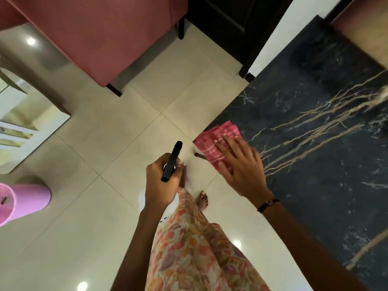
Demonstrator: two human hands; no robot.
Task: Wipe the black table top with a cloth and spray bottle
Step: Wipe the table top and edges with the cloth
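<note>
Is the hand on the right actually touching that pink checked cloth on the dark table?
Touching. In the head view the right hand lies flat on the pink cloth, fingers spread across it at the table corner.

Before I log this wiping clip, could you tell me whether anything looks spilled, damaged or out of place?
Nothing stands out. The right hand presses the pink checked cloth flat at the corner of the black table top, and the left hand holds the spray bottle beside it. No spill or damage shows.
</note>
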